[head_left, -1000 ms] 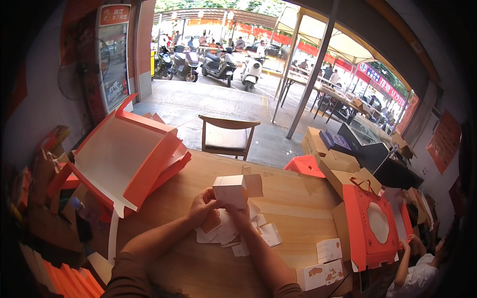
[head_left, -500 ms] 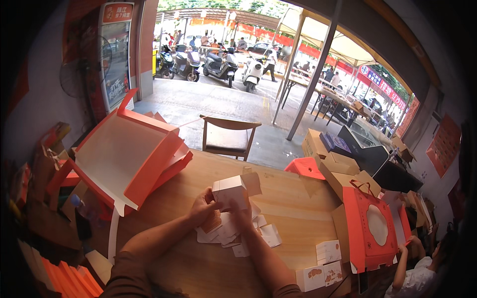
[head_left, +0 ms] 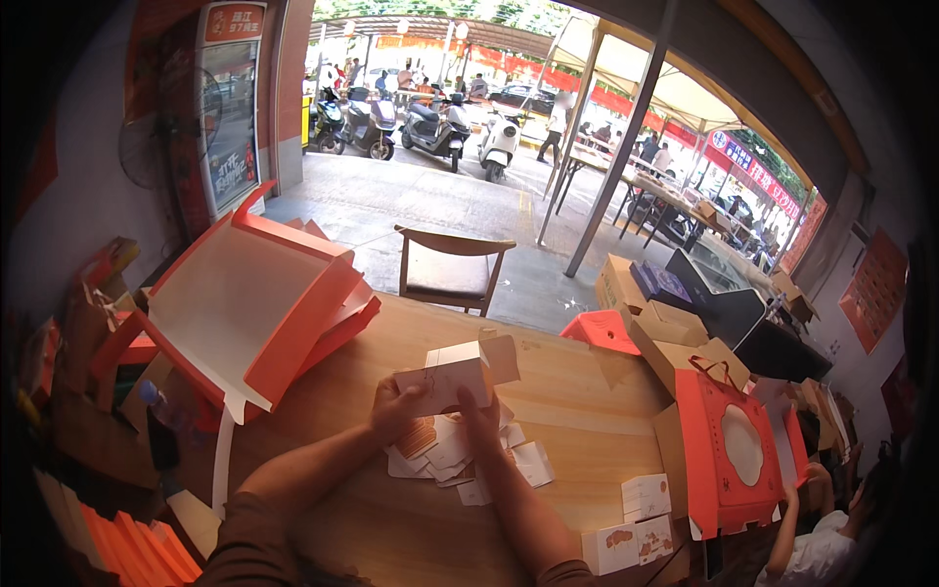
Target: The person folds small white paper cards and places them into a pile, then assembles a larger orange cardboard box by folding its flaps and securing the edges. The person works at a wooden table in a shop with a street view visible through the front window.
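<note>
The small white folding carton (head_left: 452,380) is at the centre of the frame, a flap (head_left: 503,359) sticking out at its right. The fingers of my left hand (head_left: 396,406) are closed on its left panel; my right hand (head_left: 479,419) grips its near lower side. Just below, printed white card pieces (head_left: 450,458) lie heaped on the wooden table (head_left: 577,411). Small white boxes (head_left: 618,548) sit lower right, near a red handled box (head_left: 709,445); a large open red box (head_left: 235,303) fills the left.
</note>
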The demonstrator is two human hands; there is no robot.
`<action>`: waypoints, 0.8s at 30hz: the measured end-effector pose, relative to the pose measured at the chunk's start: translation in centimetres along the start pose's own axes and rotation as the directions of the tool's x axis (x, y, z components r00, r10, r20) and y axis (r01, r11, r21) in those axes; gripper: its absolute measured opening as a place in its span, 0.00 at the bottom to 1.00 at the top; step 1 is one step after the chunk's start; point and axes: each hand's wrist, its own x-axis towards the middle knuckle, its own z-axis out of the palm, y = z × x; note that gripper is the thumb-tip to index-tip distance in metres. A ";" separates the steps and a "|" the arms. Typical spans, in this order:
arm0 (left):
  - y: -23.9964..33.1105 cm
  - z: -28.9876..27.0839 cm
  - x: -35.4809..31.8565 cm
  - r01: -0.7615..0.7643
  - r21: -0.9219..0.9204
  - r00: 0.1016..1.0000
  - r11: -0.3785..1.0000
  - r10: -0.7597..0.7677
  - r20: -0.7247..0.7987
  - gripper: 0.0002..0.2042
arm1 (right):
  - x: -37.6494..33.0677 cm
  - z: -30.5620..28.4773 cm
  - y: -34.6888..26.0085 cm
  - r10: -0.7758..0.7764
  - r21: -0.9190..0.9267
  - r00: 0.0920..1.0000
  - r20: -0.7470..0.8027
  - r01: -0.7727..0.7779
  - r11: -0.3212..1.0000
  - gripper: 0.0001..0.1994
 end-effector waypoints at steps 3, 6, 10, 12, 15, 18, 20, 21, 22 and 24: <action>2.5 -0.4 0.8 0.214 -0.364 0.974 0.907 -0.168 0.155 0.11 | -0.3 1.0 -0.9 0.019 0.162 1.000 -0.025 -0.014 0.987 0.29; 4.2 0.3 1.7 0.299 -0.268 0.954 0.916 -0.289 0.077 0.16 | -0.1 0.8 -1.0 0.045 0.177 0.997 -0.064 -0.033 0.984 0.30; 3.3 -0.6 1.7 0.045 0.246 0.981 0.968 -0.089 0.171 0.26 | -0.1 0.9 -1.3 0.022 0.173 0.997 -0.069 -0.009 0.985 0.32; 3.6 0.3 1.3 -0.134 0.446 0.972 0.885 0.029 0.235 0.31 | 0.0 0.3 -1.0 0.021 0.072 0.997 -0.077 -0.015 0.997 0.35; 3.5 1.0 0.4 -0.327 0.650 0.945 0.686 0.218 0.245 0.33 | -0.2 0.6 -1.1 0.031 -0.029 0.998 -0.055 -0.033 0.999 0.41; 3.5 0.6 0.4 -0.567 0.748 0.806 0.345 0.418 0.419 0.34 | -0.8 1.6 -2.4 -0.011 0.032 1.000 -0.018 0.012 0.999 0.48; 3.6 1.1 0.1 -0.588 0.758 0.781 0.285 0.444 0.439 0.31 | -0.9 1.8 -2.9 -0.046 0.040 0.998 -0.043 0.048 0.998 0.52; 3.7 1.4 0.0 -0.598 0.760 0.767 0.254 0.457 0.450 0.29 | -0.9 1.9 -3.0 -0.065 0.042 0.996 -0.056 0.067 0.997 0.54; 3.6 1.3 0.2 -0.602 0.759 0.760 0.249 0.468 0.450 0.27 | -0.9 1.8 -2.9 -0.084 0.038 0.995 -0.056 0.086 0.996 0.55; 3.4 1.1 0.7 -0.611 0.755 0.747 0.237 0.489 0.451 0.23 | -0.7 1.4 -2.2 -0.123 0.032 0.991 -0.055 0.125 0.992 0.58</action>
